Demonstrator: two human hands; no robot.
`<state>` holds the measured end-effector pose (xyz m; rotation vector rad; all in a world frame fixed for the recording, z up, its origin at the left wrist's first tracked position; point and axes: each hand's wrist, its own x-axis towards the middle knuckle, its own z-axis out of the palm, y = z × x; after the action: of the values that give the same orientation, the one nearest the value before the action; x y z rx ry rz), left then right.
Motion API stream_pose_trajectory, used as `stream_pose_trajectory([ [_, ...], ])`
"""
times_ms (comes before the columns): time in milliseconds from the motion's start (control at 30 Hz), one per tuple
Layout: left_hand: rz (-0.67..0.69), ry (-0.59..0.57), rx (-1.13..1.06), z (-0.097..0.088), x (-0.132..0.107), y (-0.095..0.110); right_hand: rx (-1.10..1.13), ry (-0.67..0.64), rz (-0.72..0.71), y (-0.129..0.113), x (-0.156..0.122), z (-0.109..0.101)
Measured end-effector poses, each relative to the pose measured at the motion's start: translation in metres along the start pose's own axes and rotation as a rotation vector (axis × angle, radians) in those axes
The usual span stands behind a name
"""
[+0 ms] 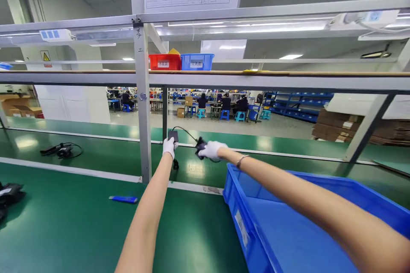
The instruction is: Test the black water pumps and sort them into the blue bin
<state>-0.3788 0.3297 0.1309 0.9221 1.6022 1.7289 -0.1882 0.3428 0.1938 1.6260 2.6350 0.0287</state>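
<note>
Both my arms reach far out over the green belt. My left hand (168,146), in a white glove, is closed on a small black power adapter block (173,135). A thin black cable (187,132) arcs from the block to my right hand (211,149), also gloved, which is closed on the bundled black end of that cable (200,146). A short black plug (175,164) hangs or lies just below my left hand.
A large blue plastic bin (288,226) stands under my right arm. A grey frame post (143,102) rises left of my left hand. A blue pen-like tool (123,199), another black adapter with cable (62,150) and black parts (9,193) lie at left. Seated workers sit far behind.
</note>
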Motion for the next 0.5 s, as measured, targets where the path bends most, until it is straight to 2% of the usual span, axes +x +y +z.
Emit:
stream_pose_trajectory([
  [67,-0.046,0.115,0.079,-0.009,0.012,-0.034,-0.034,-0.090,0.011,-0.023,0.030,0.032],
  [167,-0.109,0.277,0.236,-0.026,0.018,-0.096,-0.076,-0.211,-0.021,-0.049,0.062,0.074],
  [233,-0.107,0.379,0.346,-0.033,0.019,-0.129,-0.088,-0.254,-0.081,-0.061,0.074,0.093],
  [300,-0.055,0.455,0.448,-0.036,0.019,-0.149,-0.085,-0.263,-0.147,-0.070,0.076,0.101],
  [400,0.100,0.483,0.568,-0.036,0.014,-0.154,-0.059,-0.262,-0.199,-0.073,0.063,0.086],
  [467,0.233,0.434,0.608,-0.034,0.007,-0.146,-0.025,-0.262,-0.192,-0.059,0.049,0.057],
  [500,0.299,0.397,0.613,-0.032,0.003,-0.139,-0.003,-0.255,-0.179,-0.044,0.040,0.039],
])
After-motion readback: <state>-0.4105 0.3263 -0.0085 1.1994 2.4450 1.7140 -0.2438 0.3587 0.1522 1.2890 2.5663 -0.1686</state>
